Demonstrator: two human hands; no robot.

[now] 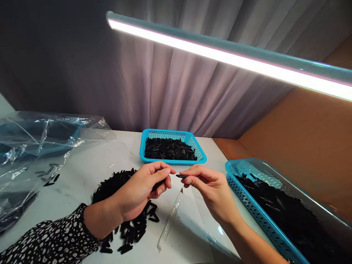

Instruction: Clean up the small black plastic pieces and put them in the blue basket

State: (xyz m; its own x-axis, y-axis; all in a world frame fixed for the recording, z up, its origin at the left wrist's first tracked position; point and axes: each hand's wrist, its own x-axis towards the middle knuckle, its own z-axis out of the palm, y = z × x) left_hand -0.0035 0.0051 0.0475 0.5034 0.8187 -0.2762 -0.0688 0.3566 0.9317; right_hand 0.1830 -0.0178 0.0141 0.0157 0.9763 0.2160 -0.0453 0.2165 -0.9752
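Note:
My right hand (210, 189) pinches a small black piece (180, 176) between thumb and fingertips; it is short, narrow and pointed. Just to its left, my left hand (148, 185) is curled closed around more black pieces (158, 178), partly hidden by the fingers. Below and behind my left forearm spreads a heap of black stick-like pieces (134, 229) on the white table. Between the hands, on the table, lies a slim tool (171, 222) with a dark pointed tip and a clear, plastic-looking handle.
A blue basket (173, 161) of black pieces stands behind my hands. A larger blue basket (255, 216), filled with black pieces and partly covered by clear plastic, is at the right. Clear plastic bags (41, 146) lie left. A lit tube lamp (220, 55) hangs above.

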